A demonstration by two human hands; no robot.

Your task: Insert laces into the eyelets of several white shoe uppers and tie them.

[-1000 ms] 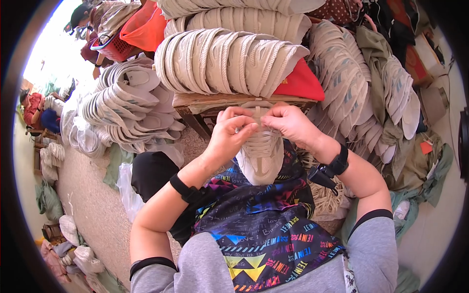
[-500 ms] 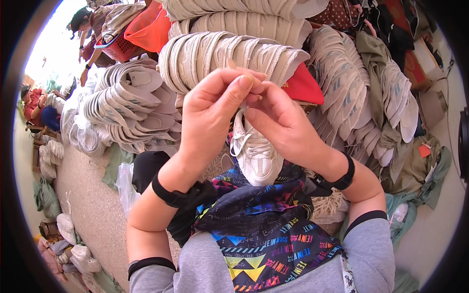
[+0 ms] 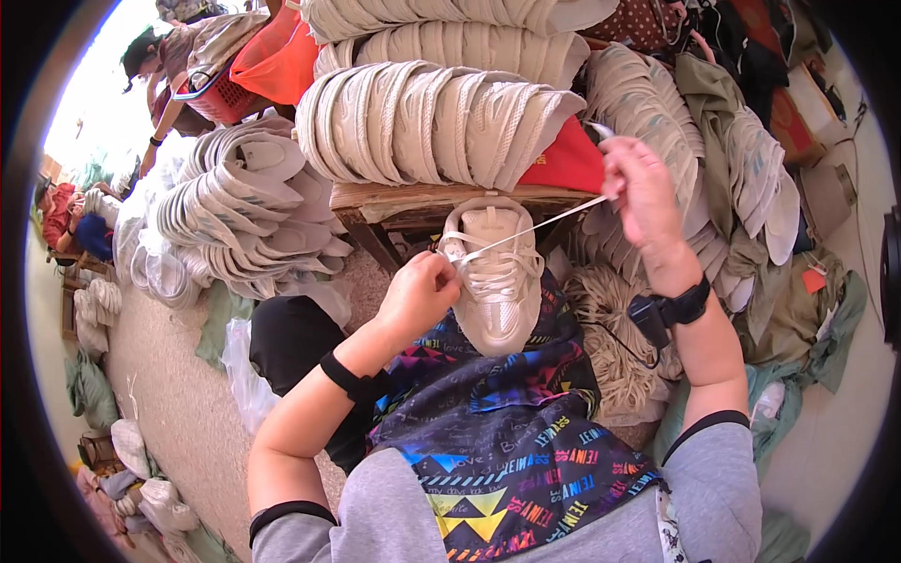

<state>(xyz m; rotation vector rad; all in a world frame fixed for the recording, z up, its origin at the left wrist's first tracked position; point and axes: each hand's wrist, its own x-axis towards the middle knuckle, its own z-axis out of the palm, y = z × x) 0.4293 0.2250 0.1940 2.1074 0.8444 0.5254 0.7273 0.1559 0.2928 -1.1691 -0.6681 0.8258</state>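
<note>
A cream lace-up shoe upper (image 3: 497, 314) rests on my apron-covered lap, toe toward me, with laces crossing its front. My right hand (image 3: 643, 202) is closed around a white shoelace (image 3: 544, 223), drawn taut up and to the right from the shoe's left side. From the top of that hand sticks out a small pale pointed thing (image 3: 602, 129), too small to name. At the shoe's left edge my left hand (image 3: 422, 293) is closed, fingertips pinched on the lace where it meets the upper. Exactly what lies under those fingertips is partly hidden.
Nested shoe uppers (image 3: 422, 122) lie in rows on a wooden bench (image 3: 375, 199) just ahead. More stacks stand left (image 3: 235, 206) and right (image 3: 643, 122). A bundle of cream laces (image 3: 610, 338) hangs beside my right thigh. Other people sit at the far left.
My hands, raised together above the shoe before, are now apart. The left has come down to the shoe's left edge; the right has swung right, pulling the lace taut.
</note>
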